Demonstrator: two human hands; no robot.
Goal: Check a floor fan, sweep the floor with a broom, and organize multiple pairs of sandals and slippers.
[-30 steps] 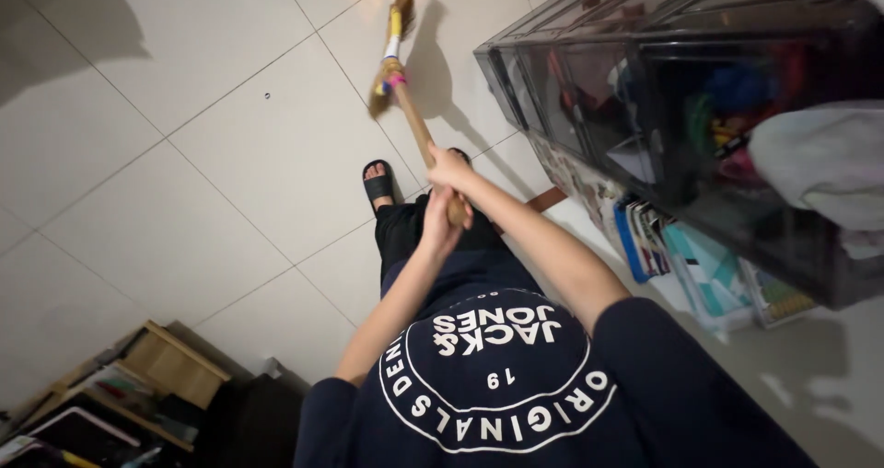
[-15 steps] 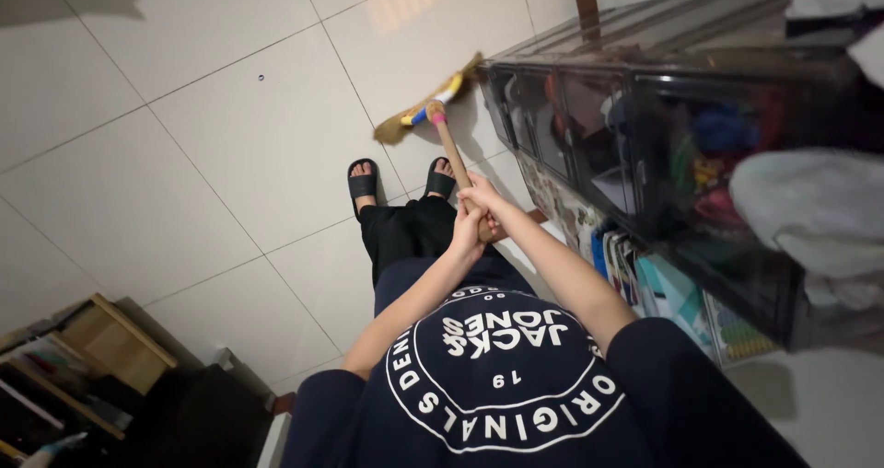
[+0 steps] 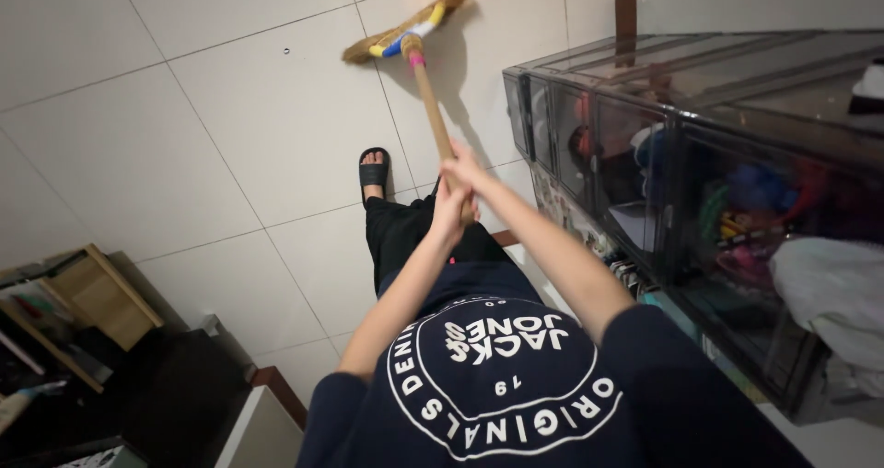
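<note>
Both hands grip the wooden broom handle (image 3: 431, 109) together at mid-frame: left hand (image 3: 448, 218) wrapped lower, right hand (image 3: 463, 171) closed just above it. From them the handle runs toward 12 o'clock to the straw broom head (image 3: 405, 28), which rests on the white tiled floor (image 3: 230, 118), well apart from the hands.

Floor (image 3: 203, 127) is big pale glossy tiles with thin dark grout lines. Past the hands, the straw broom head (image 3: 405, 34) lies on a tile, casting a shadow. Just below the left hand there's a foot in a black slide sandal (image 3: 373, 169) planted flat. To the right of the hands, a stack of dark see-through storage boxes (image 3: 645, 155) stands on the floor. Far left, a small wooden shelf (image 3: 92, 293).
</note>
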